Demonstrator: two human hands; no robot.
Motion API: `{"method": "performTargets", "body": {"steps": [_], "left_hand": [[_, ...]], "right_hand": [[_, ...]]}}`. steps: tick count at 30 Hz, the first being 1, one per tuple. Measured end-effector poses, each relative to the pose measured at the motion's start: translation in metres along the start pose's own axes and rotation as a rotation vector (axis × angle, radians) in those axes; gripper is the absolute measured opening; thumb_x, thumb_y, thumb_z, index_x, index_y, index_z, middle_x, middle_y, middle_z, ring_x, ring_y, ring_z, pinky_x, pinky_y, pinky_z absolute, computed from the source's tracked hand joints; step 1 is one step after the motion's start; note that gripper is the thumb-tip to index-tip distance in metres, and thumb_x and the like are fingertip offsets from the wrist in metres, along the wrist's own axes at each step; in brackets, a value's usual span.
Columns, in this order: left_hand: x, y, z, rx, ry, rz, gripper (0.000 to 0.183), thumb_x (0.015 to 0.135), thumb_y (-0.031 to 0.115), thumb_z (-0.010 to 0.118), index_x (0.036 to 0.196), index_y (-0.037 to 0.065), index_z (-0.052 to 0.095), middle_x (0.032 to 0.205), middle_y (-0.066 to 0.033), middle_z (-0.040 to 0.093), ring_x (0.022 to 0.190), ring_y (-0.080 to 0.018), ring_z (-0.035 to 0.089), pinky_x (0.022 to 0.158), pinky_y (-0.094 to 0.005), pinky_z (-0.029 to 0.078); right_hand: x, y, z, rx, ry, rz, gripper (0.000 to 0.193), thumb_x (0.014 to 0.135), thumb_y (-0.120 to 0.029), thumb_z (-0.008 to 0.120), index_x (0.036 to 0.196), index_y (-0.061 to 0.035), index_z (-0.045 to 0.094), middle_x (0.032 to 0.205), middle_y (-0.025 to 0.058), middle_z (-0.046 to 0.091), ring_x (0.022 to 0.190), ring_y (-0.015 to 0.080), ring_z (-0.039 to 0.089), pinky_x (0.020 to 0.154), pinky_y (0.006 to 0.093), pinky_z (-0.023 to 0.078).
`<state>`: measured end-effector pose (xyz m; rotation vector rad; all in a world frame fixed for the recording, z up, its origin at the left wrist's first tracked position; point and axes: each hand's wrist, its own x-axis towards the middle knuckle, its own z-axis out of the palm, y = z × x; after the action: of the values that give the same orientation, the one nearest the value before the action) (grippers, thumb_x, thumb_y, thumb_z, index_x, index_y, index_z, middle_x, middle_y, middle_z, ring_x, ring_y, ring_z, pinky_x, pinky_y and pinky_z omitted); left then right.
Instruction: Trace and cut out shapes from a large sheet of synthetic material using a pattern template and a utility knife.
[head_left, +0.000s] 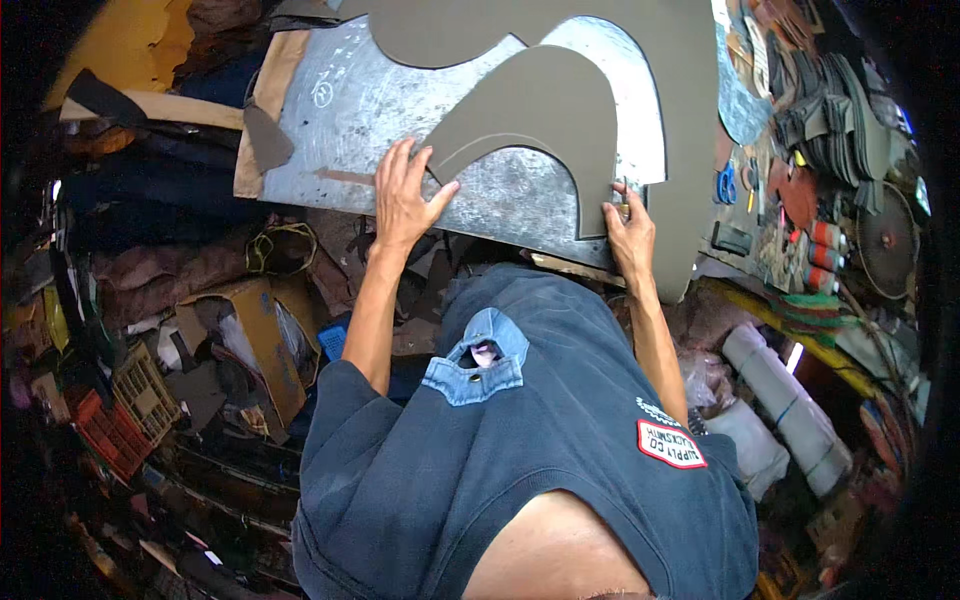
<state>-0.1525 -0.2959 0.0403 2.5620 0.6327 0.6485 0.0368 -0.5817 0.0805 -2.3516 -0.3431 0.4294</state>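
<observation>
Grey-brown sheet material (540, 100), arch-shaped, lies flat on a scratched metal plate (350, 110) right in front of both hands; left hand (405, 195) is spread flat, fingers splayed wide, pressing the arch's lower left leg against the plate, thumb out along the curved inner edge; right hand (628, 232) is closed narrow around a small tool at the arch's right leg where it meets the plate's near edge, tool mostly hidden by the fingers so can't tell its kind; a bigger piece of the same grey-brown sheet (690, 140) runs beyond and to the right of the right hand, curving round the plate; blue-handled scissors (726, 185) lie further right of the right hand among dark cut pieces and clutter; brown cardboard (262, 110) sticks out from under the plate to the left of the left hand; open cardboard box (255, 340) sits below and left of the left forearm, near a red crate (105, 430); pale rolls (770, 385) lie below right of the right forearm
</observation>
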Motion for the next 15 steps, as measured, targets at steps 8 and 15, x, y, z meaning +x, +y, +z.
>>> {"method": "performTargets", "body": {"steps": [8, 15], "left_hand": [[-0.004, -0.007, 0.004, -0.016, 0.034, 0.025, 0.052, 0.073, 0.029, 0.082, 0.115, 0.003, 0.063, 0.128, -0.0181, 0.056, 0.127, -0.0389, 0.047, 0.106, -0.0501, 0.037], [-0.002, -0.005, -0.002, -0.002, -0.012, 0.028, 0.05, 0.076, 0.029, 0.08, 0.116, 0.003, 0.064, 0.133, -0.0167, 0.057, 0.129, -0.0379, 0.047, 0.106, -0.0501, 0.037]], "right_hand": [[0.004, 0.008, 0.002, -0.047, -0.021, -0.069, 0.038, 0.088, -0.014, 0.069, 0.126, -0.0094, 0.062, 0.109, 0.0142, 0.07, 0.089, 0.0207, 0.067, 0.082, 0.0348, 0.053], [0.0, 0.0, 0.0, -0.004, -0.044, -0.018, 0.036, 0.089, -0.014, 0.068, 0.125, -0.0111, 0.063, 0.079, 0.0014, 0.062, 0.075, 0.0105, 0.058, 0.07, 0.0284, 0.05]]}}
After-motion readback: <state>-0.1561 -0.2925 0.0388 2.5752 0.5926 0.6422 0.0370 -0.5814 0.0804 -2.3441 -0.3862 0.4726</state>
